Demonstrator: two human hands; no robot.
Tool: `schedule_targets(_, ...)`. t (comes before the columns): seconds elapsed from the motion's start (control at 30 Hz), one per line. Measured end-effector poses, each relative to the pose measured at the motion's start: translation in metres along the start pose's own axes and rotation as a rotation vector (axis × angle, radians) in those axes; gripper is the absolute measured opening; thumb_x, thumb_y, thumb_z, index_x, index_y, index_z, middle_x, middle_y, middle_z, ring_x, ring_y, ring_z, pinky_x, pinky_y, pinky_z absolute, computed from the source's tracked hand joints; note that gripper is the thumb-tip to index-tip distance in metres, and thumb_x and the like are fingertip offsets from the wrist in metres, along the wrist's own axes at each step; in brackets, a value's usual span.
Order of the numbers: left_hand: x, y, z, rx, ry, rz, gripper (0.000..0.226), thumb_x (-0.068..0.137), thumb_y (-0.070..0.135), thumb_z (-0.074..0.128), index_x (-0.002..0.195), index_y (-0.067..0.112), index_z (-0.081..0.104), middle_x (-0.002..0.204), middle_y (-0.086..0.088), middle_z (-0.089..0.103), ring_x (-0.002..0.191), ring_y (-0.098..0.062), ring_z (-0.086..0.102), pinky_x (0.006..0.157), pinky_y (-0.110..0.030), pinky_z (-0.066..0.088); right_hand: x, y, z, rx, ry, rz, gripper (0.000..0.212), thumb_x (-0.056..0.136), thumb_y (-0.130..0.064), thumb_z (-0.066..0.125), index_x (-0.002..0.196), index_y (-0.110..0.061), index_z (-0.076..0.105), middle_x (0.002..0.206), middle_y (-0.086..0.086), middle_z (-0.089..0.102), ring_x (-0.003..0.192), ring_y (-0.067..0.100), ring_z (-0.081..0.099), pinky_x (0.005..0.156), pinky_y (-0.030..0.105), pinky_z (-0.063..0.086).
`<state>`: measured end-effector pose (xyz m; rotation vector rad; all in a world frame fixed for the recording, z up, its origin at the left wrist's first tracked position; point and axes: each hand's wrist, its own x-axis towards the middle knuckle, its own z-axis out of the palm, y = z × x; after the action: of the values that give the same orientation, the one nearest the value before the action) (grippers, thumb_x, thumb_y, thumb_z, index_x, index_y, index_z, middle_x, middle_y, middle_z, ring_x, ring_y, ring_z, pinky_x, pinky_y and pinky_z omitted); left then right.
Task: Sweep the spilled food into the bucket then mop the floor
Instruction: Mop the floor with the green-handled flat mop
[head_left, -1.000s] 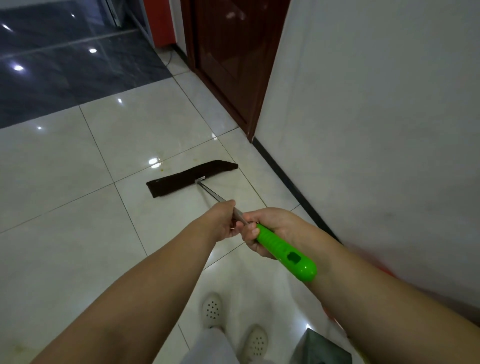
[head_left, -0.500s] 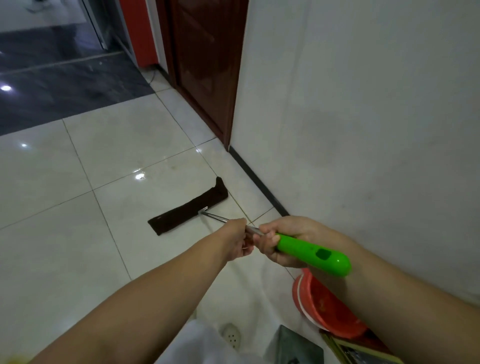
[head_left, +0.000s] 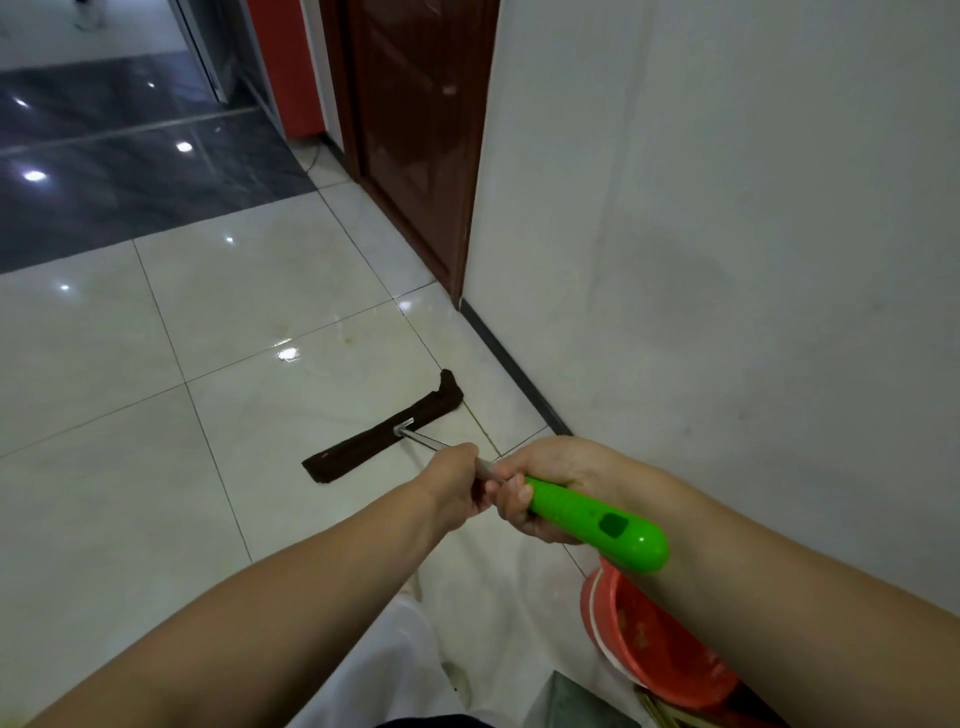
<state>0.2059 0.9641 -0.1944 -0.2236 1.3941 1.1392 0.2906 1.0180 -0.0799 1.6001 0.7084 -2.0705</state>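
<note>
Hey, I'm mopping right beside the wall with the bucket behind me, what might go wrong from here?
1. The red bucket sits close under the right arm, just below the green handle held by the right hand; pulling the mop back could knock it over.
2. The mop head lies near the dark baseboard, so its end may catch there.
3. The tiles look glossy, possibly wet, and feet stand close: a slip seems possible.

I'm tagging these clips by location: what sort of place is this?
Probably an indoor hallway or lobby: glossy white tiled floor running along a painted wall, a dark wooden door, and darker polished flooring beyond. Home or commercial building, I cannot tell.
</note>
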Motion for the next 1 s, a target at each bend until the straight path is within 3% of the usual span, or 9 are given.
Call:
schedule_targets(0.07,0.011,0.016,-0.002,-0.019,-0.01,-0.008,0.031,0.092,0.003,0.029,0.063,0.005,0.04,0.03,-0.002,0.044,0.023,-0.008,0.039,0.034,-0.013,0.036,0.004,-0.02,0.003,-0.011,-0.006,0.001,0.03,0.099,-0.015,0.051,0.071,-0.003,0.049,0.036,0.004,0.041,0.021,0.007,0.036,0.024,0.013,0.031)
schedule_targets(0.17,0.031,0.045,0.001,-0.03,-0.002,-0.023,0.027,0.091,0.006,0.03,0.067,0.008,0.041,0.032,-0.001,0.045,0.029,-0.007,0.039,0.043,-0.018,0.036,0.003,-0.06,0.002,-0.012,-0.012,0.007,0.026,0.098,-0.009,0.047,0.073,-0.002,0.05,0.036,0.006,0.043,0.022,0.008,0.037,0.024,0.013,0.032)
schedule_targets(0.37,0.08,0.104,-0.004,-0.082,0.021,-0.034,0.023,0.089,0.003,0.031,0.068,0.01,0.039,0.055,-0.005,0.039,0.042,-0.01,0.031,0.034,-0.012,0.031,0.016,-0.128,0.012,-0.007,-0.035,0.001,0.027,0.098,-0.012,0.044,0.074,-0.001,0.048,0.037,0.007,0.046,0.022,0.006,0.038,0.025,0.011,0.033)
schedule_targets(0.53,0.111,0.168,-0.026,-0.13,0.034,-0.001,0.031,0.095,0.009,0.032,0.064,0.008,0.04,0.035,-0.002,0.044,0.038,-0.01,0.038,0.047,-0.02,0.033,0.047,-0.193,0.044,-0.006,-0.023,-0.03,0.021,0.096,-0.011,0.049,0.078,0.0,0.051,0.049,0.006,0.048,0.024,0.005,0.039,0.024,0.012,0.032)
schedule_targets(0.6,0.122,0.197,-0.034,-0.147,0.026,0.026,0.036,0.095,0.008,0.03,0.06,0.007,0.04,0.029,-0.001,0.042,0.031,-0.008,0.039,0.052,-0.02,0.031,0.056,-0.225,0.056,-0.025,-0.025,-0.035,0.019,0.097,-0.01,0.048,0.08,-0.001,0.05,0.046,0.008,0.048,0.023,0.006,0.04,0.024,0.012,0.032)
schedule_targets(0.73,0.148,0.239,-0.043,-0.176,0.029,0.038,0.034,0.095,0.009,0.031,0.063,0.008,0.039,0.03,-0.001,0.042,0.048,-0.011,0.034,0.053,-0.021,0.033,0.068,-0.274,0.07,-0.077,-0.017,-0.024,0.021,0.098,-0.012,0.047,0.08,-0.002,0.05,0.039,0.007,0.048,0.022,0.005,0.039,0.023,0.012,0.031)
schedule_targets(0.9,0.18,0.272,-0.05,-0.147,0.061,0.023,0.026,0.095,0.012,0.034,0.071,0.007,0.043,0.055,-0.008,0.044,0.05,-0.012,0.037,0.052,-0.023,0.037,0.09,-0.311,0.076,-0.089,-0.028,-0.026,0.025,0.097,-0.015,0.05,0.076,-0.003,0.051,0.057,0.001,0.044,0.023,0.003,0.037,0.024,0.011,0.031)
schedule_targets(1.0,0.197,0.293,-0.052,-0.13,0.091,0.027,0.029,0.096,0.014,0.035,0.07,0.006,0.044,0.045,-0.007,0.047,0.049,-0.012,0.038,0.052,-0.022,0.039,0.102,-0.334,0.078,-0.072,-0.045,-0.04,0.021,0.097,-0.015,0.051,0.08,-0.003,0.052,0.065,0.002,0.047,0.024,0.003,0.038,0.024,0.011,0.031)
